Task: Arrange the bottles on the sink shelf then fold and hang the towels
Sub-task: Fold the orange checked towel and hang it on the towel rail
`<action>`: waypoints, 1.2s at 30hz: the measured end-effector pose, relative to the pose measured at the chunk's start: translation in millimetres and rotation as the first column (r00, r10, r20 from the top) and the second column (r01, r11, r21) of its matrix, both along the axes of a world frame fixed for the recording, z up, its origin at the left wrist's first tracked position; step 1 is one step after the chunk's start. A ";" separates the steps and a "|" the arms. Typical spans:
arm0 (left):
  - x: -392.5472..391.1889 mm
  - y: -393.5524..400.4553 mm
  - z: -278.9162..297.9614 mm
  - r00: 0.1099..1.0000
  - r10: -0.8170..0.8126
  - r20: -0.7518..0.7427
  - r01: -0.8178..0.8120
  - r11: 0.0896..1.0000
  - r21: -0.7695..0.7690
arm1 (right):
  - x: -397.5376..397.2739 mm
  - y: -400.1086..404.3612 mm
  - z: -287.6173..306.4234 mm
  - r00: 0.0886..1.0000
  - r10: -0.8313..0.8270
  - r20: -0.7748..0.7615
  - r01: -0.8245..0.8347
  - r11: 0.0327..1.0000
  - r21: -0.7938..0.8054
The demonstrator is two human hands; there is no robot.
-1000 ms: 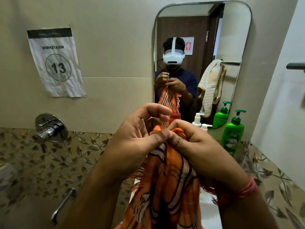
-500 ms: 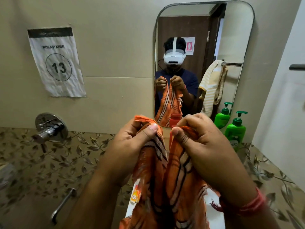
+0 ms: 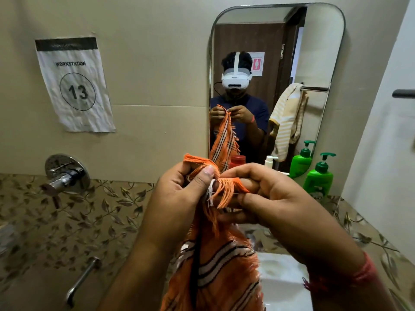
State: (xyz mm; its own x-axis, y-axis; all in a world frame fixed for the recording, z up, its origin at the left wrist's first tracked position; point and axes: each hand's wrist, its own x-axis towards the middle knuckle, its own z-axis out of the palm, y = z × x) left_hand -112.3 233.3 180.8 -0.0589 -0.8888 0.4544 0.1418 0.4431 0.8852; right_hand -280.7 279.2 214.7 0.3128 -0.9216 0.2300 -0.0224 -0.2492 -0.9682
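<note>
An orange striped towel [image 3: 215, 272] with a fringed edge hangs in front of me over the white sink [image 3: 283, 279]. My left hand [image 3: 177, 198] pinches its top edge under the thumb. My right hand [image 3: 274, 203] holds the fringe right beside it, fingers curled round the threads. A green pump bottle [image 3: 318, 178] stands on the shelf below the mirror at the right. A red bottle cap [image 3: 237, 160] and a white pump top [image 3: 268, 160] show just above my hands. In the mirror [image 3: 318, 52] a cream striped towel [image 3: 288, 117] hangs on a rail.
A chrome wall tap [image 3: 65, 176] sits at the left and a chrome handle [image 3: 80, 279] lower down. A "Workstation 13" paper [image 3: 75, 86] is stuck on the wall. A dark rail end [image 3: 403, 93] juts from the white wall at the right.
My hands have come together again at the towel's fringed edge after holding two bunches slightly apart. The towel's top is now gathered between both thumbs.
</note>
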 end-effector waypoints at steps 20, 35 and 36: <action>-2.1 -4.2 -17.9 0.971 -0.228 -0.074 0.234 0.967 0.101 | 20.0 -25.6 -17.3 0.707 -0.635 -0.310 0.302 0.668 -0.680; -6.4 0.9 -25.1 0.970 -0.189 -0.153 0.214 0.962 0.168 | 27.7 -28.3 -20.2 0.594 -0.686 -0.420 0.190 0.627 -0.755; -7.8 1.9 -24.6 0.971 -0.170 -0.170 0.199 0.965 0.171 | 28.4 -28.2 -20.6 0.603 -0.682 -0.414 0.193 0.628 -0.754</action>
State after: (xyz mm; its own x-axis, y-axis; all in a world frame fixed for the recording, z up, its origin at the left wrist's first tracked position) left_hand -120.1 235.2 156.2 -0.1730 -0.9384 0.2993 0.3449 0.2269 0.9108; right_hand -252.3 251.0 194.1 0.1891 -0.7059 0.6826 -0.8112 -0.5041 -0.2965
